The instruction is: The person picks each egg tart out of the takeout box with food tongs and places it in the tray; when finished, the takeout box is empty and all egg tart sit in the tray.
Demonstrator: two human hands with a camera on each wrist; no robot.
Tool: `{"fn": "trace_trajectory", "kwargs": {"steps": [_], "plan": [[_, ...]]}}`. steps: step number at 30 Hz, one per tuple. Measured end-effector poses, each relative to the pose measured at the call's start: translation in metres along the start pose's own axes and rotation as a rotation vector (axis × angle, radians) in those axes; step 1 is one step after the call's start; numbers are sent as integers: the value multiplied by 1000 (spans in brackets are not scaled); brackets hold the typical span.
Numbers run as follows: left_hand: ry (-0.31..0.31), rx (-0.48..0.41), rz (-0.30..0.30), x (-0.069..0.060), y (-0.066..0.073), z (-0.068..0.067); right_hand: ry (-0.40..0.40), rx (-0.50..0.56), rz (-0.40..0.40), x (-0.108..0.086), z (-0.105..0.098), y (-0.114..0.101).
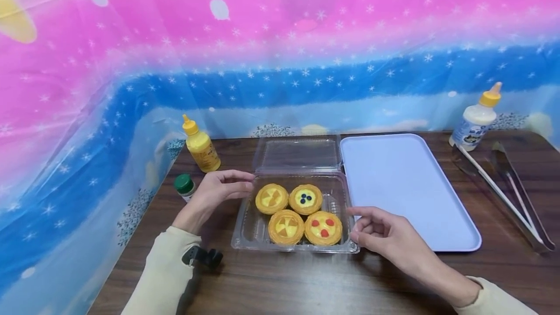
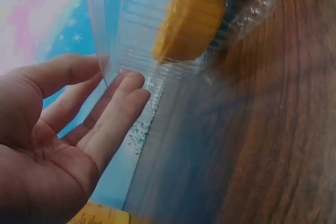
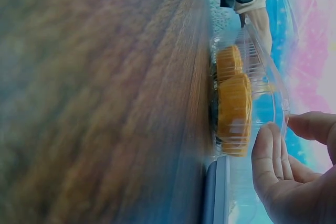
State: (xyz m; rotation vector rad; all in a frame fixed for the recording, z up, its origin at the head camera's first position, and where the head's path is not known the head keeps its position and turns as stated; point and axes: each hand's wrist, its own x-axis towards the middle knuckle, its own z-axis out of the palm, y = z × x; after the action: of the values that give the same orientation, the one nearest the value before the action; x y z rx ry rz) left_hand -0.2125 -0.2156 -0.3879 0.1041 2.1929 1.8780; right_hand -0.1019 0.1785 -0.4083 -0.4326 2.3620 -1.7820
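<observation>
A clear plastic clamshell container [image 1: 246, 245] stands in the middle of the head view, its hinged lid [image 1: 297, 154] folded back behind it. Several egg tarts sit inside: two with orange wedges [image 1: 286, 226], one with dark blue berries [image 1: 306, 198] and one with red pieces [image 1: 323, 228]. At the left side, my left hand [image 1: 220, 188] pinches the rim between thumb and fingers. My right hand [image 1: 389, 232] pinches the opposite rim near the front right corner. In the right wrist view, tart sides [image 3: 234, 111] show through the ribbed wall.
A pale lavender tray [image 1: 402, 183] lies right of the container. Metal tongs [image 1: 503, 193] and a white bottle with a yellow cap [image 1: 474, 120] stand farther right. On the left are a yellow squeeze bottle [image 1: 203, 149] and a green-capped jar [image 1: 183, 183].
</observation>
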Motion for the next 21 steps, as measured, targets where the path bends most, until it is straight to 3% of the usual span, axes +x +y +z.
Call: {"fn": "trace_trajectory", "kwargs": {"steps": [10,15,21], "plan": [[40,137,42,-2,-11,-4,-58,21,-33,4,-2,3],[30,124,64,1,-15,-3,-61,-9,-44,3,-9,3],[30,122,88,5,-15,-2,-9,-73,-18,3,-26,-2]]}}
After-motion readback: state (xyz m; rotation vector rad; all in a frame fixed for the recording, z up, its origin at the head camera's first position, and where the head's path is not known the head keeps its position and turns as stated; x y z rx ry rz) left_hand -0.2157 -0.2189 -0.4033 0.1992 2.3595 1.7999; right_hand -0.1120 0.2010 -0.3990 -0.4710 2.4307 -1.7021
